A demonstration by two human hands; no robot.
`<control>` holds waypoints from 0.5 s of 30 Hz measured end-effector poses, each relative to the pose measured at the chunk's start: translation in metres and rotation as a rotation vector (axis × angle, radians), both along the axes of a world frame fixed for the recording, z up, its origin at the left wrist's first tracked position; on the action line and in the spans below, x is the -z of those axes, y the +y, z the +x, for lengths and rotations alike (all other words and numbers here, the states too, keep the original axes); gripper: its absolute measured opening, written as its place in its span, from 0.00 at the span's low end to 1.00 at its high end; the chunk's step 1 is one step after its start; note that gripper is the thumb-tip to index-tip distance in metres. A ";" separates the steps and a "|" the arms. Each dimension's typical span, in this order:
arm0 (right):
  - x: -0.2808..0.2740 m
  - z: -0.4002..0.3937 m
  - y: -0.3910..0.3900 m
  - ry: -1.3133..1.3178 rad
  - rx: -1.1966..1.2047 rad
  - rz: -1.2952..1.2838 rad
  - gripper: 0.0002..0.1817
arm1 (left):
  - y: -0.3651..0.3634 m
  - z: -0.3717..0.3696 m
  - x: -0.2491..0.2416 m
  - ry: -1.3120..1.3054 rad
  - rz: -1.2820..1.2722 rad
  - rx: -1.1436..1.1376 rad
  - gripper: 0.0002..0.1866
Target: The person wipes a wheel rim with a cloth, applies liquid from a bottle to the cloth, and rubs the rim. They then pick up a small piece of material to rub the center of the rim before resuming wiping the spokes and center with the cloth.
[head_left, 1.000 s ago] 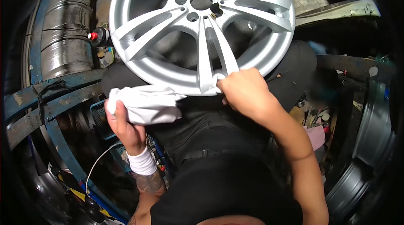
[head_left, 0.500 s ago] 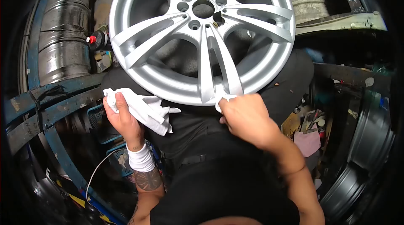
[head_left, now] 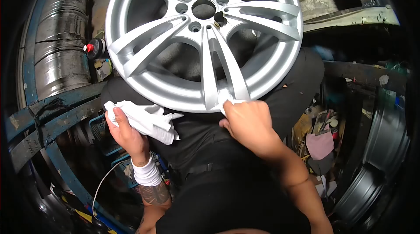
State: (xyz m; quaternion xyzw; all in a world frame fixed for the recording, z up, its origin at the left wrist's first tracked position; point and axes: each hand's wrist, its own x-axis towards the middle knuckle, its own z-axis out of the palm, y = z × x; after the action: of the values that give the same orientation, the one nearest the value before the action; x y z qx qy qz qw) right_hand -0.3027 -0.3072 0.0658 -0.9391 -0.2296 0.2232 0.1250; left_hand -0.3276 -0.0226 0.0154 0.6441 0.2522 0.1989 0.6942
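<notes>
Silver alloy wheel [head_left: 203, 37] stands tilted on the person's lap, face and hub axis pointing up toward the camera. Wiping step looks to be in hand: right hand [head_left: 247, 122] pinches a small cloth [head_left: 227, 99] at the lower rim; left hand [head_left: 124, 131] grips a bunched white rag [head_left: 146, 120]. Next move likely needs the wheel rotated.

No readable text, label, brand or number anywhere, silver alloy wheel [head_left: 204, 37] bare of legible markings, white cloth [head_left: 144, 119] plain, clutter at right too blurred to read
</notes>
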 end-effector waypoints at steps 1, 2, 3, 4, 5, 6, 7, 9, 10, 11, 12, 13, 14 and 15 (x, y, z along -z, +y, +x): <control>0.003 -0.004 0.006 -0.056 -0.019 -0.062 0.13 | -0.001 0.000 0.000 0.016 0.003 0.004 0.14; 0.006 -0.005 0.010 -0.121 -0.038 -0.124 0.13 | -0.002 0.003 0.000 0.023 0.007 0.007 0.15; 0.007 -0.015 0.011 -0.176 -0.024 -0.136 0.09 | -0.001 0.006 0.001 0.033 0.011 0.008 0.15; 0.009 -0.016 0.012 -0.201 -0.040 -0.143 0.07 | 0.000 0.007 0.001 0.024 0.005 0.014 0.15; 0.010 -0.014 0.013 -0.228 -0.063 -0.152 0.06 | 0.000 0.006 0.003 0.014 -0.004 0.012 0.15; 0.011 -0.014 0.013 -0.250 -0.085 -0.160 0.05 | 0.001 0.003 0.003 0.008 -0.013 0.012 0.15; 0.013 -0.012 0.014 -0.302 -0.099 -0.189 0.03 | 0.004 0.000 0.007 -0.004 -0.021 0.034 0.14; 0.008 -0.024 0.011 -0.279 -0.084 -0.176 0.03 | 0.001 0.000 0.009 -0.030 0.009 0.031 0.13; 0.005 -0.026 0.010 -0.267 -0.083 -0.169 0.03 | -0.002 0.001 0.009 -0.042 0.024 0.022 0.13; 0.009 -0.019 0.008 -0.307 -0.067 -0.078 0.02 | -0.005 0.001 0.008 -0.058 0.012 0.021 0.12; 0.013 -0.013 0.008 -0.315 -0.070 -0.090 0.02 | -0.005 -0.001 0.010 -0.067 0.008 0.006 0.12; 0.016 -0.009 0.008 -0.318 -0.065 -0.105 0.02 | -0.005 -0.003 0.012 -0.072 0.003 0.000 0.12; 0.017 -0.007 0.009 -0.329 -0.055 -0.119 0.02 | -0.004 -0.002 0.014 -0.084 0.000 -0.002 0.12; 0.010 -0.015 0.008 -0.367 -0.040 -0.108 0.02 | -0.001 0.001 0.018 -0.090 0.051 0.027 0.13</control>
State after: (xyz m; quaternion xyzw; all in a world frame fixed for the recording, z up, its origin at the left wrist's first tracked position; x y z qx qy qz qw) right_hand -0.3179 -0.2997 0.0561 -0.9645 -0.2552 0.0626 0.0260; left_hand -0.3265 -0.0237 -0.0021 0.6554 0.2065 0.2246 0.6909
